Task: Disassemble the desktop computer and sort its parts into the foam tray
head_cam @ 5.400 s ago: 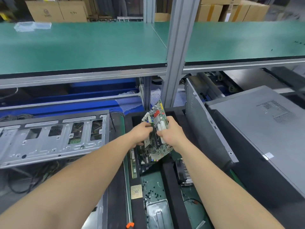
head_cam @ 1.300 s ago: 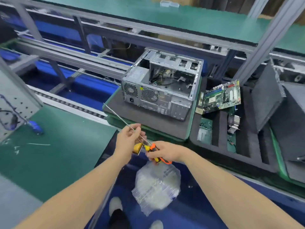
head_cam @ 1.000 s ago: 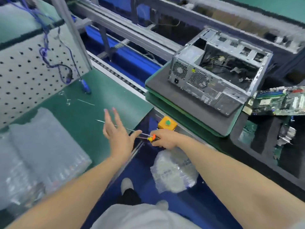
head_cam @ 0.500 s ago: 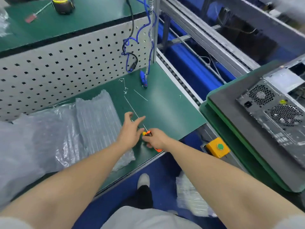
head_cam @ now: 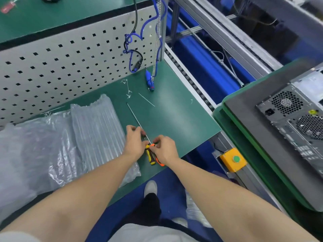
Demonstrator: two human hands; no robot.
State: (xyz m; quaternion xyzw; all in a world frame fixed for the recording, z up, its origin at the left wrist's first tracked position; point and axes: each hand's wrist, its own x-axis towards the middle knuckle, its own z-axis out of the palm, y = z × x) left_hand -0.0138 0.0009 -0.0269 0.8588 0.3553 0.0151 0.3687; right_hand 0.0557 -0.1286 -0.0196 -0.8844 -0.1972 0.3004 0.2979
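1. Leans over a green-matted tabletop (head_cam: pixel 174 119), both bare forearms stretched to its near edge, closer to the near right corner than the left.
2. Lays the left hand (head_cam: pixel 135 142) on a long thin metal shaft (head_cam: pixel 134 116), with the fingers curled down over it and the thumb beside the front end of a yellow-and-black screwdriver handle (head_cam: pixel 151 155); grip closed on the shaft.
3. Pinches the front end of an orange screwdriver handle (head_cam: pixel 162 164) with the right hand (head_cam: pixel 165 150); grip closed on it, only the handle's tail showing past the palm at the near edge.
4. Has both handles flat on the tabletop, side by side and touching, the shaft running from them toward the far left corner with its tip free on the mat.
5. Cannot tell which handle carries the shaft.
6. Finds the task's thing, a grey metal desktop computer case (head_cam: pixel 288 123), beyond the tabletop's right edge and well apart from both hands. Sits on a dark grey foam mat (head_cam: pixel 244 119), fan grilles and power socket turned toward the camera.
7. Shows clear air-cushion packaging (head_cam: pixel 94 128) on the left part of the tabletop, just beside the left wrist.
8. Shows white cable-tie offcuts (head_cam: pixel 146 99) and a blue pen-shaped tool (head_cam: pixel 149 81) near the far edge.
9. Shows a white perforated panel (head_cam: pixel 52 67) rising along the far edge, blue cable (head_cam: pixel 129 49) hanging on it.
10. Shows a yellow box with a green button (head_cam: pixel 233 159) beside the near right corner.
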